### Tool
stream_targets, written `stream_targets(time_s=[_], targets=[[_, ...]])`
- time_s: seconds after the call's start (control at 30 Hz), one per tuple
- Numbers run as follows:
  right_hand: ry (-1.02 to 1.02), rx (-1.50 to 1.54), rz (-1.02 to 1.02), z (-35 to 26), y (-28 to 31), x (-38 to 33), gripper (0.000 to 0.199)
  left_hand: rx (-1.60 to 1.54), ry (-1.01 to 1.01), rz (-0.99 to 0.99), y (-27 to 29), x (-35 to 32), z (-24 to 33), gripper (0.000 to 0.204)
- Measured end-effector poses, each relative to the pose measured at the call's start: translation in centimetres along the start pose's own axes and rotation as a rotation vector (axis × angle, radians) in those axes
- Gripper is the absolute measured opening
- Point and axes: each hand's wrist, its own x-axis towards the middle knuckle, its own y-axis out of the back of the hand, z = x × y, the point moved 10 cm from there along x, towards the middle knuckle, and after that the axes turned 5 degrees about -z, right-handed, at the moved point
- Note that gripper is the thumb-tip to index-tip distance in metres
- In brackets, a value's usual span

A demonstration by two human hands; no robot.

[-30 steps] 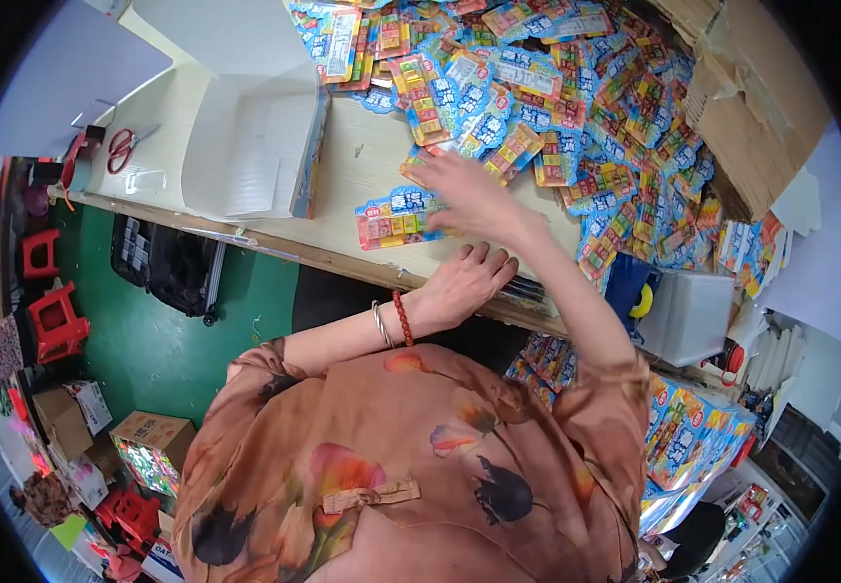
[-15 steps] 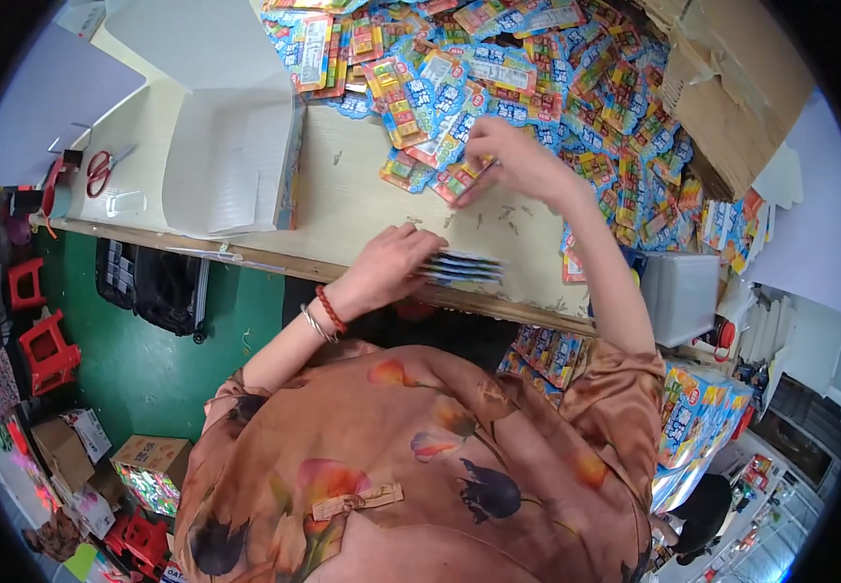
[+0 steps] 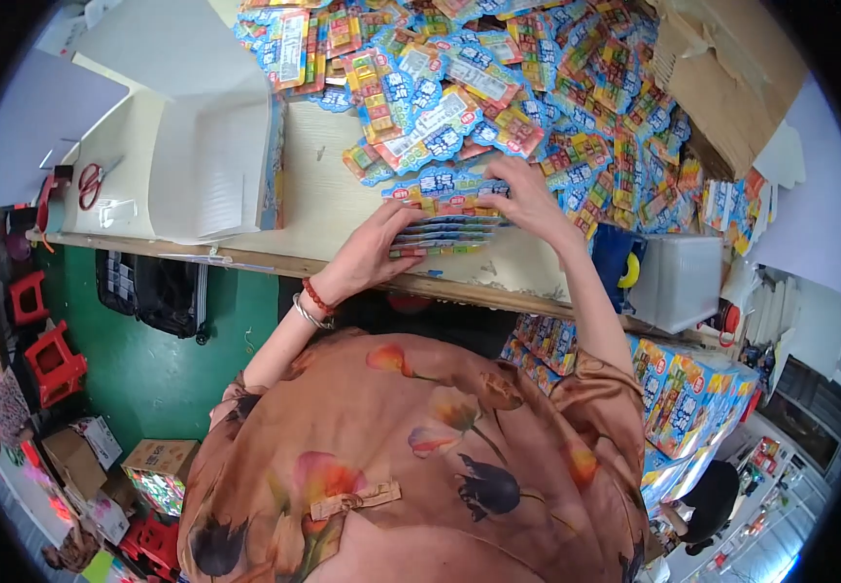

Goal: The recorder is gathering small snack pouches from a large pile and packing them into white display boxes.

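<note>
At the near edge of the table, my left hand (image 3: 369,255) grips the left end of a small stack of flat candy packs (image 3: 451,236), fanned slightly apart. My right hand (image 3: 534,206) has its thumb and fingers on the right end of one more candy pack (image 3: 440,183), colourful with a blue scalloped top. That pack stands just behind the stack, close against it. Beyond both hands spreads a big loose pile of the same packs (image 3: 595,83), some face up and some showing white backs.
An open white carton (image 3: 208,165) stands on the table's left, with red scissors (image 3: 91,187) beyond it. To the right are a cardboard box (image 3: 731,78) and a clear plastic bin (image 3: 678,277). Printed display boxes (image 3: 683,398) are stacked below on the right. A black bag (image 3: 153,291) lies on the green floor.
My right hand has come back from the pile toward my left hand with a pack. The stack in my left hand has tilted and moved slightly away from the table edge.
</note>
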Motion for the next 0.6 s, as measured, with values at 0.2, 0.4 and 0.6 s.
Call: stream_targets(time_s=[0.2,0.4,0.6], targets=[[-0.247,0.538,-0.085,-0.2,0.2,0.6,0.032,0.139,-0.104,0.049,0.1,-0.7,1.2,0.052],[0.066,0.252,-0.084,-3.2,-0.9,0.9,0.031,0.237,-0.038,0.159,0.4,-2.1,0.9,0.063],[0.057,0.417,0.009,-5.7,-2.5,1.0,0.028,0.094,-0.096,0.38,2.3,-2.9,0.0,0.123]])
